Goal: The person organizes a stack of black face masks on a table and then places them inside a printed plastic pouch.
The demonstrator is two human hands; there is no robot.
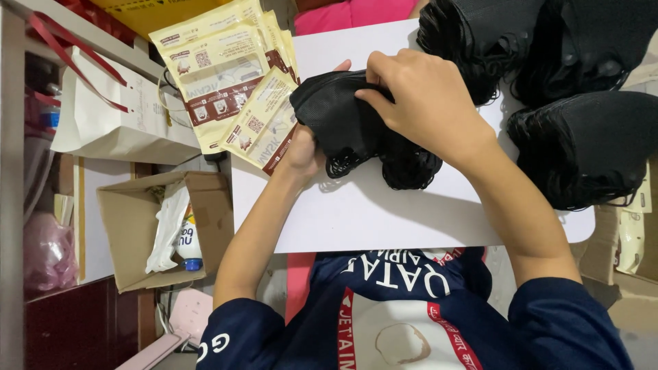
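Right hand [428, 103] fingers [375, 96] curled and clamped over the top of a small stack of black face masks [343, 120], left hand [305, 154] gripping the same stack from below at its left end, fingers mostly hidden under it. Stack sits between both hands over the white desk [384, 212], long axis running left-right, ear loops dangling at the near edge. Beige mask packets [226, 75] lie just left of the stack; bigger black mask piles [582, 147] far right; cardboard box [130, 226] on the floor, left.
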